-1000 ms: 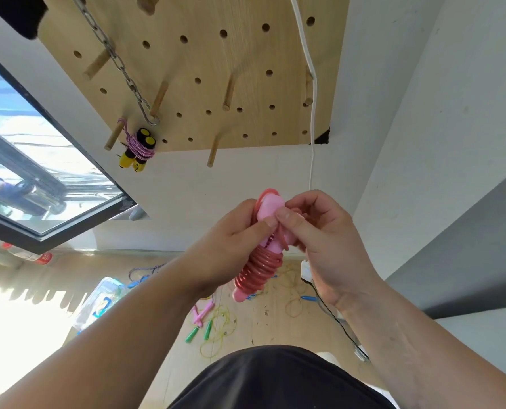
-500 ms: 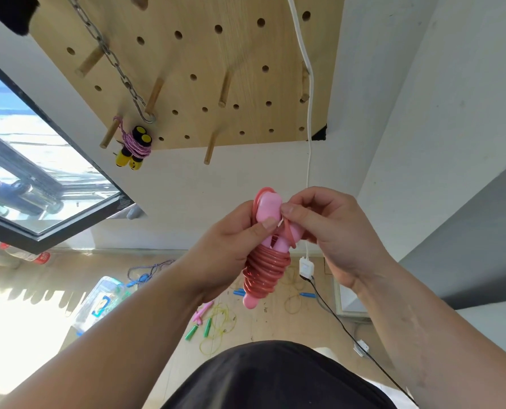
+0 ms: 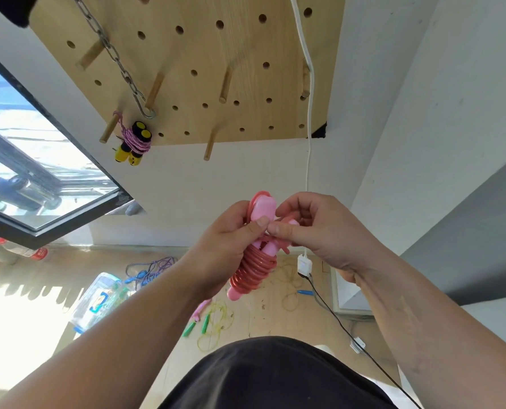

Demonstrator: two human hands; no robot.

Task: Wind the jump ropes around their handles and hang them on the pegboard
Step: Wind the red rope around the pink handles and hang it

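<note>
A person stood before a wooden pegboard [image 3: 222, 54] mounted on a white wall, both hands raised in front of the chest. The left hand [image 3: 228, 246] gripped a pink jump rope [image 3: 253, 270], its red cord coiled tightly around the two pink handles held side by side. The right hand [image 3: 313, 228] met it from the other side, its thumb and fingers [image 3: 278, 230] pinching the loose end of the cord near the top of the handles. A yellow-handled rope [image 3: 133, 141], already wound, hung from a peg [image 3: 109, 131] at the board's lower left. More ropes [image 3: 213, 320] lay unwound on the floor below. To finish the wrap well, the loose end probably wanted tucking under a coil, leaving a loop at the top to slip over a free peg [image 3: 209, 149].
</note>
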